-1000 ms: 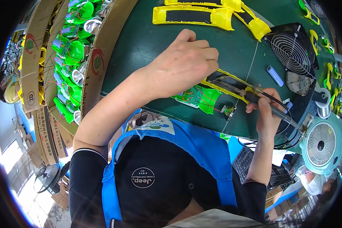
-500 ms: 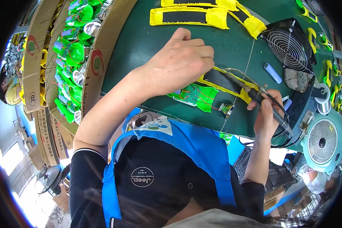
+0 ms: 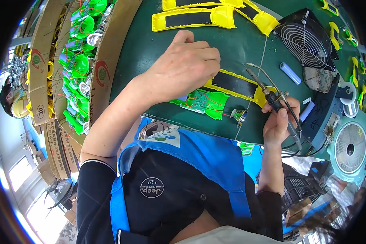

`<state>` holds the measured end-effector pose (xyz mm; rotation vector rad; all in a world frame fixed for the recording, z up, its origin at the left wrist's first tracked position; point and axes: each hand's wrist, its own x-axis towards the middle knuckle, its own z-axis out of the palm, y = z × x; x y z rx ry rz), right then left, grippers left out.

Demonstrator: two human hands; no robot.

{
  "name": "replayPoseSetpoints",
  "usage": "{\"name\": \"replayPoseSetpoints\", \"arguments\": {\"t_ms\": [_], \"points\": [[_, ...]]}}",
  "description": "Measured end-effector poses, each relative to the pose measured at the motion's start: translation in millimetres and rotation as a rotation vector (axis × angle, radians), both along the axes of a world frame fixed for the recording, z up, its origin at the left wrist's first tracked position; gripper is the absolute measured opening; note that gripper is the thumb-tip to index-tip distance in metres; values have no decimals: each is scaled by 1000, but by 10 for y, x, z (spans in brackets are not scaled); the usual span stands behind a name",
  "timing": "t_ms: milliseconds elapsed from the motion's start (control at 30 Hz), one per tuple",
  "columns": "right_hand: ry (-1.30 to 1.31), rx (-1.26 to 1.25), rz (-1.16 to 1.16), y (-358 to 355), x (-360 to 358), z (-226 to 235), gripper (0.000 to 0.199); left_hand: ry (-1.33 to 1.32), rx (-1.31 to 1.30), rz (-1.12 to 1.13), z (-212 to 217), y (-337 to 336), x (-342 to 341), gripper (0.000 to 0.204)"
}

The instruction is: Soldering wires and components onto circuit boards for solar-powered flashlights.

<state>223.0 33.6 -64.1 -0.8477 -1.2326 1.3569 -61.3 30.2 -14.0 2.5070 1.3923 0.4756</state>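
My left hand is closed, knuckles up, above the left end of a yellow plastic shell with a black inner strip. Whatever its fingers pinch is hidden. Partly under that hand lies an opened green housing with a circuit board and red wires. The wires run to a small silver reflector on its right. My right hand is wrapped around a soldering iron, whose tip points up and left, over the table. A thin metal guide tube runs alongside the iron.
More yellow shells lie at the far edge. A black square fan, a blue cylindrical cell and a solder spool are on the right. At the left, a cardboard box holds several green assemblies. A teal fan stands at far right.
The soldering iron has swung more upright, its tip moving away from my left hand. My left hand keeps its closed pose over the green housing. The whole view has shifted slightly.
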Motion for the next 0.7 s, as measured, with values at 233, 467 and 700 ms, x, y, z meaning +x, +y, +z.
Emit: {"name": "replayPoseSetpoints", "arguments": {"t_ms": [233,467,700], "points": [[7,21,-1,-6,-6,-14,32,3,4,3,5,-2,-1,9],[8,50,4,17,-4,-16,32,-1,-38,-48,132,26,-30,8],[-20,82,-149,16,-21,-30,33,-123,-82,-4,260,-278,164,23]]}}
